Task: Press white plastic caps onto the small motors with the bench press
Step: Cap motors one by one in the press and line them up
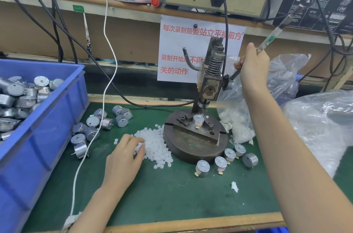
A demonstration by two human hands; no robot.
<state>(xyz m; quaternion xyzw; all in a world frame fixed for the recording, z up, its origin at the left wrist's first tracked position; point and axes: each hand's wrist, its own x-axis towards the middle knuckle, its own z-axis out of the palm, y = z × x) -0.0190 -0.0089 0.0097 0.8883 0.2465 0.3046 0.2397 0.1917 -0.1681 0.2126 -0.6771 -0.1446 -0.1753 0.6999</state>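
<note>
1. We take the bench press (210, 87) as our landmark. It stands on a round iron base (193, 150) toward the back of the green worktop (172, 194).
2. One small motor (198, 120) sits upright in the fixture on that base, directly beneath the press ram. The ram is raised and not touching it.
3. Our right hand (252, 66) is just right of the press, with its fingers wrapped tightly around the lever handle (275, 32). The handle slants up and away to the right.
4. Our left hand (126, 154) rests on the pile of white plastic caps (154, 143), which lies against the left side of the base. The fingers are curled with their tips among the caps. We cannot tell whether they have a cap pinched between them.
5. A row of motors (220, 164) lies at the front right of the base, close to its rim.
6. Loose motors (107, 124) are scattered further left of the press, beyond the caps. Next to them a blue bin (47, 146) holds many more.
7. A clear plastic bag (238, 124) just right of the base holds what looks like more white caps, partly behind our right forearm.
8. A paper notice (177, 51) with red characters hangs behind the press.
</note>
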